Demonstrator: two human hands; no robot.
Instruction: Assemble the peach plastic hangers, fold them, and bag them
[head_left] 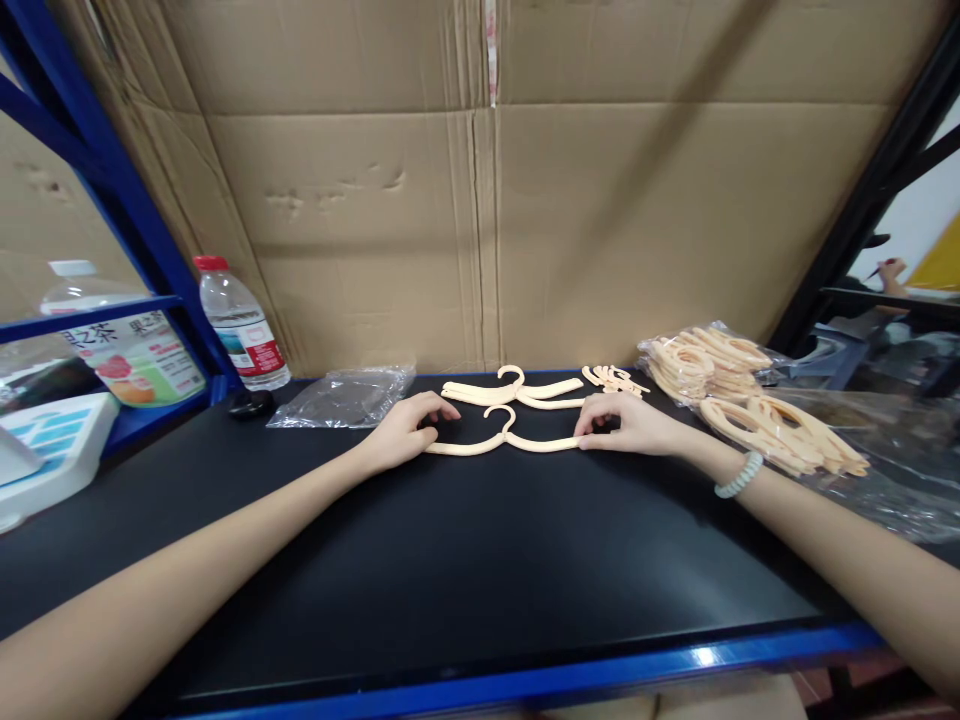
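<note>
A small cream plastic hanger [502, 438] lies flat on the black tabletop [480, 560]. My left hand [409, 428] grips its left arm tip and my right hand [626, 424] grips its right arm tip. Just behind it rests a stack of assembled cream hangers [517, 390]. A little pile of small cream hook pieces [615, 379] sits beside that stack, close to my right hand. My right wrist wears a pale bead bracelet [739, 476].
Clear bags of cream hanger parts [750, 400] lie at the right. A crumpled clear bag [345, 397], a water bottle [241, 325], a larger drink bottle [120, 345] and a white scale [52, 445] stand at the left. A cardboard wall [487, 200] backs the table; blue front edge [525, 680].
</note>
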